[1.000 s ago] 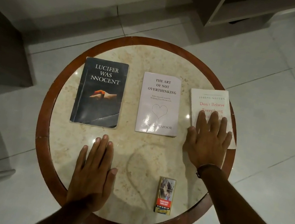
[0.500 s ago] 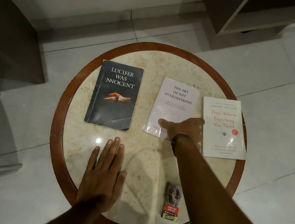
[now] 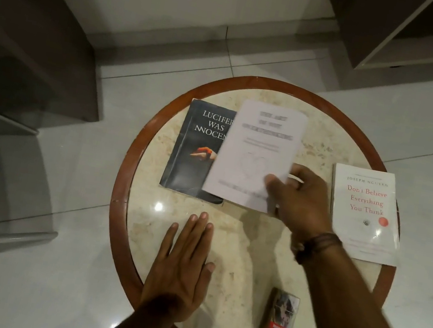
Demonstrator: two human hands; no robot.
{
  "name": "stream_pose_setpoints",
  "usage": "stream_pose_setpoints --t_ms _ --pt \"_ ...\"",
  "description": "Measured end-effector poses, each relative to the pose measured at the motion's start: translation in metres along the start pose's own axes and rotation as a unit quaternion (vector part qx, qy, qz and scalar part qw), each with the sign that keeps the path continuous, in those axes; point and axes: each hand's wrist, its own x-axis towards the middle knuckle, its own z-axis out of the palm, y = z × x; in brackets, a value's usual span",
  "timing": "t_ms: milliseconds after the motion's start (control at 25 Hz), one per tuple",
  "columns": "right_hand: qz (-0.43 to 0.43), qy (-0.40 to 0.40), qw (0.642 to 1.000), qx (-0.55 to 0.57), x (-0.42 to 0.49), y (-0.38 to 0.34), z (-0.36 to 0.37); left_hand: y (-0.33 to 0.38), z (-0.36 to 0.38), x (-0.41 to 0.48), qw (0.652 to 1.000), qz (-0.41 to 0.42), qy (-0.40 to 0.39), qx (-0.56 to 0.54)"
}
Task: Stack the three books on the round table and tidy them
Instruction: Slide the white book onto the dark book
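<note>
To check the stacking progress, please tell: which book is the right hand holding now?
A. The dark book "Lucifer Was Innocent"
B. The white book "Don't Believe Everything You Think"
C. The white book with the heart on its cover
C: the right hand grips the white heart book at its lower right corner, partly over the dark book.
</note>
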Motion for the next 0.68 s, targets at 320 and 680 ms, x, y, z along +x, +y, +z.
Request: stream_pose_setpoints --t_ms 320,680 --pt "0.014 0.004 0.992 -0.127 0.024 0.009 0.095 -0.002 0.005 0.002 1.000 -0.003 -0.010 0.005" --pt "0.002 0.164 0.967 -0.198 0.026 0.044 0.004 -0.003 0.003 -0.003 1.000 0.012 0.010 -0.004"
